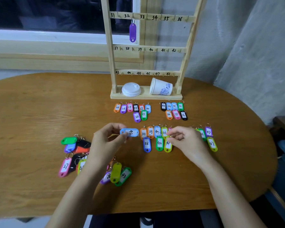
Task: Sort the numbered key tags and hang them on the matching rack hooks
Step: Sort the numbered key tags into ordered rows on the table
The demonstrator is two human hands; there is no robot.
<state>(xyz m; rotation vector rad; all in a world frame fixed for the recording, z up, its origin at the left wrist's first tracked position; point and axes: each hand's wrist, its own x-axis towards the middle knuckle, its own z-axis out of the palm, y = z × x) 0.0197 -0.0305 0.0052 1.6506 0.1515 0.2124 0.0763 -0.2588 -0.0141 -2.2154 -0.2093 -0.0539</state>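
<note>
42 on blue tag (129,132) pinched in left hand (105,142) grip; right hand (186,140) grip at 41 tag (164,132) unclear.

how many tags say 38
2: an orange tag starting the near row, and a blue tag just below it. Face-down tags in the left pile may hide more.

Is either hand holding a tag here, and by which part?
The left hand pinches the light-blue tag by its left end. The right hand is at the ring end of a yellow-green tag; whether it holds it cannot be told.
</note>
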